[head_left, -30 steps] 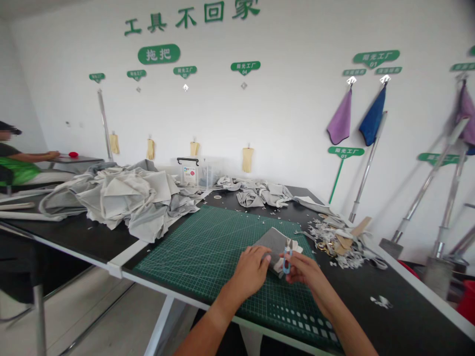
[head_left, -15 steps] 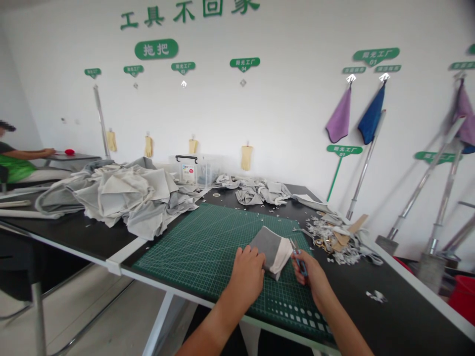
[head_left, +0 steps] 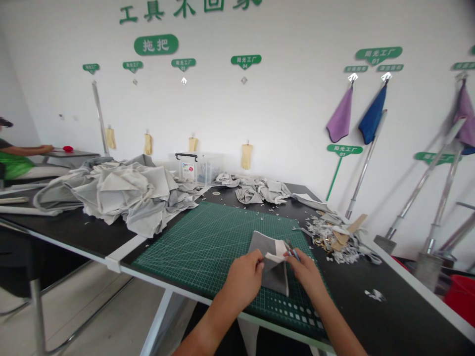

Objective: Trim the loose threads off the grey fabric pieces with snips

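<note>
A grey piece of fabric with a pale band lies partly lifted over the green cutting mat. My left hand is closed on its near left part, pinching the pale folded edge. In my right hand is a pair of small blue-handled scissors, their blades pointing up and left beside the pale band. The fingertips of that hand reach the fabric's right edge. Whether the blades touch the cloth I cannot tell.
A large heap of grey fabric pieces covers the table's left side, with a smaller heap at the back. White scraps pile up on the right. A clear plastic box stands behind. Another person sits far left.
My left hand has shifted its hold to the pale edge, and the fabric is turned and folded open. My right hand with the scissors has moved left and slightly up against the cloth.
</note>
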`<control>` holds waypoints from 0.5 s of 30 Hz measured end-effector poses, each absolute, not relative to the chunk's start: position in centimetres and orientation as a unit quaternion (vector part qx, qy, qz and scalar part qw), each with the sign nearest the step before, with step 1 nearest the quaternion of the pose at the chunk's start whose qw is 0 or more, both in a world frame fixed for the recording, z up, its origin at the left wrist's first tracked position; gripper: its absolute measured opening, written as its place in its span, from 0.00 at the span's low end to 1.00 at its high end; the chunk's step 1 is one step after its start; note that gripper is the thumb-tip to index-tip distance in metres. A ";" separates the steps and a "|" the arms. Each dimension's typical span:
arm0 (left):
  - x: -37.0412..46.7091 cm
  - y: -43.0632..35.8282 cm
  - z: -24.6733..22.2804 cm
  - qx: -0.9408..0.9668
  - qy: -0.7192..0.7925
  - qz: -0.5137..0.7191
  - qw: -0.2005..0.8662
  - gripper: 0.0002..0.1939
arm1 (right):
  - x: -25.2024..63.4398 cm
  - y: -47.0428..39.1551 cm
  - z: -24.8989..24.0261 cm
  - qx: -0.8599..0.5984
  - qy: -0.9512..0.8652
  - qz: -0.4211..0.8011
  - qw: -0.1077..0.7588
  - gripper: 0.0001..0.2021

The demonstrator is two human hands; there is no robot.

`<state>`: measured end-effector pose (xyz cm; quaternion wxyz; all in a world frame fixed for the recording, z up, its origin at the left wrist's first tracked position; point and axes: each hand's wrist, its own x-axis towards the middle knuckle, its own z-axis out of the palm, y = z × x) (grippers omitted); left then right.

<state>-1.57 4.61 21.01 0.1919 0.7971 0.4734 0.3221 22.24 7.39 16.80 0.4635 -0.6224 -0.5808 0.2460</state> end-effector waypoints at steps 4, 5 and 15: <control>-2.1 5.2 20.6 0.748 0.505 0.366 0.227 0.07 | 22.3 7.0 17.2 -0.643 -0.605 0.190 0.430 0.16; -2.2 5.3 20.4 0.738 0.509 0.376 0.233 0.07 | 22.3 6.9 17.2 -0.649 -0.604 0.178 0.426 0.16; -3.5 7.3 17.3 0.570 0.488 0.508 0.424 0.10 | 21.4 6.0 17.8 -0.706 -0.621 0.124 0.318 0.17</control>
